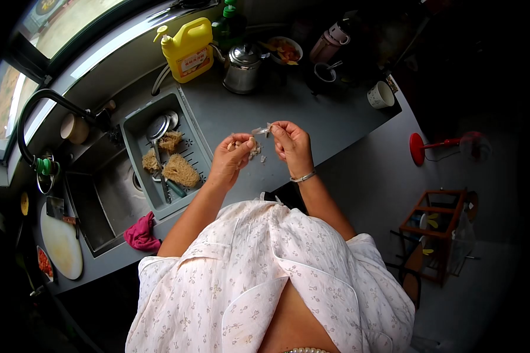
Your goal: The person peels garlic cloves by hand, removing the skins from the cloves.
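Above the grey counter (235, 106), my two hands are close together in front of my chest. My right hand (292, 147), with a bracelet at the wrist, pinches a thin whitish papery piece (260, 130) that looks like garlic skin. The piece reaches toward the fingertips of my left hand (231, 157). My left hand is closed, thumb against curled fingers, with something small and pale in it that I cannot make out. Below and between the hands, small pale scraps (255, 152) lie on the counter, partly hidden by my left hand.
A grey drain tray (201, 138) with scrubbers and ladles sits over the sink (109, 200). Behind stand a yellow jug (188, 50), a metal kettle (242, 70), a food bowl (297, 46) and a paper cup (381, 95). At left are a cutting board (62, 247) and a pink cloth (141, 233).
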{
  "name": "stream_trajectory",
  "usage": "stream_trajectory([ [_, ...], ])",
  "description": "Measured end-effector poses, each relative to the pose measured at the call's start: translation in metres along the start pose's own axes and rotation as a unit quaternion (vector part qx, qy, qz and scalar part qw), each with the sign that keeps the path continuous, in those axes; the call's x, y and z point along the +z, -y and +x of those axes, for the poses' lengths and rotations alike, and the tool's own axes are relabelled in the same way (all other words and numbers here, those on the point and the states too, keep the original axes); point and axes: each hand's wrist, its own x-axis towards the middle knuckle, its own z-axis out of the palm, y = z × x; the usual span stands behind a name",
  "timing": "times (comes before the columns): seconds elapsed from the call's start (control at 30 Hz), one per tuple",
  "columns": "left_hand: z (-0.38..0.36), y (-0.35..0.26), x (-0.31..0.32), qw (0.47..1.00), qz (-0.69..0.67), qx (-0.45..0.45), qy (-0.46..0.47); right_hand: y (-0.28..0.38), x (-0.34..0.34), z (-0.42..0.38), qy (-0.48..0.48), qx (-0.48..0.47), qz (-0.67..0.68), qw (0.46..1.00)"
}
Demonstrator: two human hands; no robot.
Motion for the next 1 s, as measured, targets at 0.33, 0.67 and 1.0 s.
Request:
stream_trajectory([
  [0.33, 0.002, -0.004, -0.004, 1.000, -0.014, -0.022, 0.014, -0.034, -0.016, 0.012, -0.104, -0.130, -0.335, 0.928],
  [0.67, 0.003, -0.002, -0.004, 0.999, -0.040, -0.025, 0.000, -0.028, -0.014, 0.010, -0.061, -0.088, -0.291, 0.951],
  [1.0, 0.006, 0.002, -0.009, 0.996, -0.057, -0.069, -0.006, -0.039, -0.017, 0.011, -0.039, -0.080, -0.271, 0.958],
])
